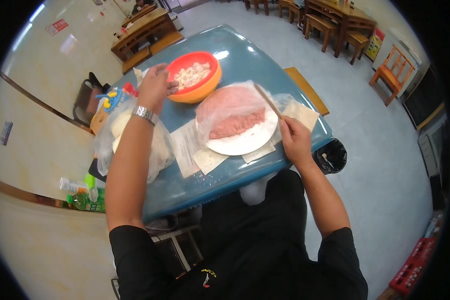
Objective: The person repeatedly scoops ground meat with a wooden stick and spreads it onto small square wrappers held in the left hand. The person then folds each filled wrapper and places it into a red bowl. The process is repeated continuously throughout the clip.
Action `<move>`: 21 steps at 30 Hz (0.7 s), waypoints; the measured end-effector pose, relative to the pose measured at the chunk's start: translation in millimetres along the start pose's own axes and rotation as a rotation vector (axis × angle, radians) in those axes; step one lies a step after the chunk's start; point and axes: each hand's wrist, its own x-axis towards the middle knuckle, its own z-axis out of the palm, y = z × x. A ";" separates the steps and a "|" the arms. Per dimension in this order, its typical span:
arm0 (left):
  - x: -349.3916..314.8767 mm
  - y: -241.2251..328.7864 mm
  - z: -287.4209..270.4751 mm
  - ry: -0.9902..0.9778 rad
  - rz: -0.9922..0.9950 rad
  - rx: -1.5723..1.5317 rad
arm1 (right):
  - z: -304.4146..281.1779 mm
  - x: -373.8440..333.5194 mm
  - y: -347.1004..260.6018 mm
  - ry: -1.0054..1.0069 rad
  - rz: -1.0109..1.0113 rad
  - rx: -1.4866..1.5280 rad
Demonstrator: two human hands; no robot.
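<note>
Head view, left hand [155, 87] at orange bowl [195, 77], right hand [295, 137] gripping stick [267, 100]

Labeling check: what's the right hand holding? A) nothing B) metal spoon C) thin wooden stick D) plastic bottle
C: the right hand grips a thin wooden stick that slants up over the pink minced meat on the white plate; the left hand is at the orange bowl.

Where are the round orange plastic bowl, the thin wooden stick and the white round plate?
Round orange plastic bowl [201, 93]: head view, front outer wall.
Thin wooden stick [267, 100]: head view, mid-shaft.
White round plate [240, 145]: head view, bare near rim.
</note>
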 end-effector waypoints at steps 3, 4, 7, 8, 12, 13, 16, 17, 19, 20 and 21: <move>11.1 7.6 -7.5 0.024 -0.051 0.266 | -1.4 -1.0 -0.1 -0.025 -0.044 -0.052; 10.9 7.4 -13.1 0.033 -0.065 0.378 | -1.6 0.6 -0.6 -0.046 -0.033 -0.054; -16.9 8.5 -31.7 0.035 0.103 0.543 | -4.7 -2.3 0.2 -0.070 -0.015 -0.059; -26.3 5.9 -43.6 0.034 0.159 0.566 | -3.5 -1.7 0.6 -0.050 -0.036 -0.047; -64.5 -0.9 -97.6 -0.019 0.303 0.711 | -3.5 -3.3 -1.8 -0.048 -0.069 -0.062; -73.9 -2.2 -109.4 -0.038 0.310 0.738 | -3.8 -3.0 -3.7 -0.046 -0.083 -0.080; -96.6 -8.4 -136.5 -0.064 0.282 0.760 | -1.9 -4.0 -2.5 -0.063 -0.085 -0.113; -101.3 -14.9 -149.2 -0.064 0.270 0.761 | 0.8 -3.9 -4.5 -0.065 -0.094 -0.107; -107.6 -28.3 -159.4 -0.038 0.268 0.742 | 4.2 -4.2 -8.6 -0.069 -0.070 -0.095; -112.1 -27.1 -155.8 -0.037 0.284 0.835 | 2.7 -0.5 -14.0 -0.068 -0.062 -0.099; -118.4 -22.7 -151.0 -0.036 0.299 0.929 | 3.1 4.1 -20.5 -0.093 -0.080 -0.103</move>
